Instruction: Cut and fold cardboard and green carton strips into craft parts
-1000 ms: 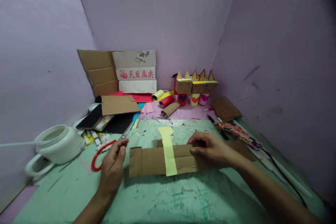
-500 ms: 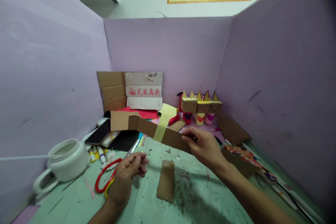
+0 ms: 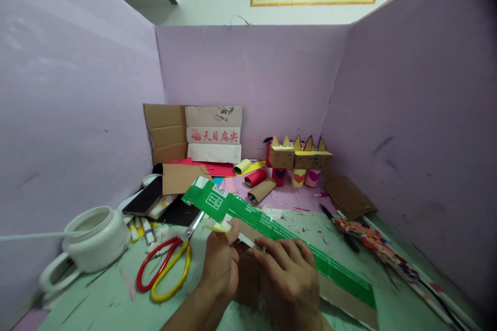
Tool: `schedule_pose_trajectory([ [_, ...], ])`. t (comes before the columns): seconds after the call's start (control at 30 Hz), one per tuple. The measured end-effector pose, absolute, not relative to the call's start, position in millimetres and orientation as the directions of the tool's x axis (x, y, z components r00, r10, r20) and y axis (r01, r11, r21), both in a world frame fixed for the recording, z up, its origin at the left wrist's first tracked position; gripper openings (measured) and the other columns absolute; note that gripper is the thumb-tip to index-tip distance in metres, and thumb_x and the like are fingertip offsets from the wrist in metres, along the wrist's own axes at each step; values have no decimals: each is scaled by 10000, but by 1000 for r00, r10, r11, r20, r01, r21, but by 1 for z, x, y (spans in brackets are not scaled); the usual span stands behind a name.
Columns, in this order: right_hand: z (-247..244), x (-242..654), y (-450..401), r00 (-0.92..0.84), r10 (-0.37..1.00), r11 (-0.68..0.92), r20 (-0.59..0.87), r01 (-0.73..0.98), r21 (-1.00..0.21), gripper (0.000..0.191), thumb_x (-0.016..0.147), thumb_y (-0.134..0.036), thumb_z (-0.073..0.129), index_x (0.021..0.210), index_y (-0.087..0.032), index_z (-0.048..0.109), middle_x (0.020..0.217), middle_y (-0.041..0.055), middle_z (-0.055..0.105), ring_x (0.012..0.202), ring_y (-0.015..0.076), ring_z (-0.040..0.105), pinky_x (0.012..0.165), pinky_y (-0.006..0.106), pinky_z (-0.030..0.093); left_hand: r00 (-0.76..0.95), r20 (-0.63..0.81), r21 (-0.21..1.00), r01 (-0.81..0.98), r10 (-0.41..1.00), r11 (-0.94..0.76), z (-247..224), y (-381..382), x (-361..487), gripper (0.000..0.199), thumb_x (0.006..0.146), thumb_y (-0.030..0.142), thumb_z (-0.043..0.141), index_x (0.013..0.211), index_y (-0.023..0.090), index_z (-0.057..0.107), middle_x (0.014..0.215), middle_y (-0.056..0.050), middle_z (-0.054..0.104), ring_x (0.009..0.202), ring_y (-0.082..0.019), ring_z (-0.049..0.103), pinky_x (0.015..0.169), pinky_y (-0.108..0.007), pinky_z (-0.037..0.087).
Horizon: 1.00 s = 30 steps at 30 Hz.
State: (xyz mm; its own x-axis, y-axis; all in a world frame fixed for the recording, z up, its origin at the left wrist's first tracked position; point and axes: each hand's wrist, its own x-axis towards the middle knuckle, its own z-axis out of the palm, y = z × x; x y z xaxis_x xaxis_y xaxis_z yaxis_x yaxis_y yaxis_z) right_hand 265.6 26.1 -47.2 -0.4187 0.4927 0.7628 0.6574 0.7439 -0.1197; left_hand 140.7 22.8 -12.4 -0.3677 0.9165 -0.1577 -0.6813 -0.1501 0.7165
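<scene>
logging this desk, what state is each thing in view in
Cardboard strip, green side showing, touched by left hand and right hand
Scissors, lying flat, blades seemingly closed
White pot, lidless, upright
Red tube, lying on its side
Carton, opened out, standing
Heart-marked figures, upright

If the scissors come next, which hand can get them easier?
Probably the left hand: the scissors lie close by, on its outer side. The right hand is farther off. Both are busy at the cardboard, so the left may need freeing first.

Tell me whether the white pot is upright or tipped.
Upright: the white pot sits on the green tabletop with its round mouth facing up.
</scene>
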Motion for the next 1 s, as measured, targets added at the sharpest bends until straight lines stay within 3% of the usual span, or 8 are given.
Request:
schedule_pose_trajectory([
  [0.1,-32,279,24,-391,580,778,715,528,-342,191,816,-194,562,879,-316,696,953,40,730,772,250,641,729,427,426,-371,-182,709,-691,911,-140,-12,26,134,334,479,203,818,720,156,591,652,-1,664,668,-225,671,670,-350,554],
  [0.17,-5,298,31,-298,687,713,663,449,-538,106,779,-325,636,849,-321,716,878,51,732,781,267,644,710,417,468,-364,-194,710,-693,911,-126,-9,26,129,313,507,174,799,753,149,607,699,-12,690,679,-221,679,669,-346,558],
  [0.27,40,327,53,-168,910,413,380,458,-787,227,660,-463,710,807,-294,743,790,74,723,738,284,626,702,430,475,-310,-219,703,-707,925,-70,-3,24,127,346,536,165,787,844,148,630,795,-32,721,710,-217,686,685,-344,560],
  [0.37,58,335,78,-215,976,100,46,252,-963,376,561,-484,765,843,-237,736,902,86,712,779,243,618,704,372,485,-227,-234,701,-713,945,3,0,21,132,443,507,207,822,909,135,648,855,-70,729,774,-258,686,729,-378,556],
  [0.47,41,320,92,-341,924,-166,-171,42,-985,363,627,-493,737,821,-188,719,955,89,684,729,168,603,647,309,500,-164,-215,734,-677,963,48,0,20,142,496,478,251,849,921,121,669,905,-113,727,847,-309,676,769,-421,544],
  [0.53,23,305,96,-448,869,-274,-208,-86,-958,373,668,-504,707,838,-172,713,869,67,684,653,136,597,581,264,491,-134,-172,770,-637,976,48,-1,21,147,498,483,266,852,930,129,681,938,-126,723,914,-338,661,780,-436,540],
  [0.77,-12,279,106,-486,846,-350,-222,-191,-917,349,654,-463,736,776,-138,701,625,16,664,483,97,555,463,201,425,-126,-49,850,-526,991,-24,-15,34,148,408,603,268,806,972,142,687,1000,-138,712,1019,-336,630,839,-417,521],
  [1.0,-21,283,98,-548,813,-402,-199,-281,-872,362,528,-342,836,780,-121,699,644,44,697,595,172,643,651,298,495,-154,-91,833,-554,984,-9,-27,37,158,504,592,241,817,1065,156,665,1039,-134,699,1039,-324,619,930,-437,462],
])
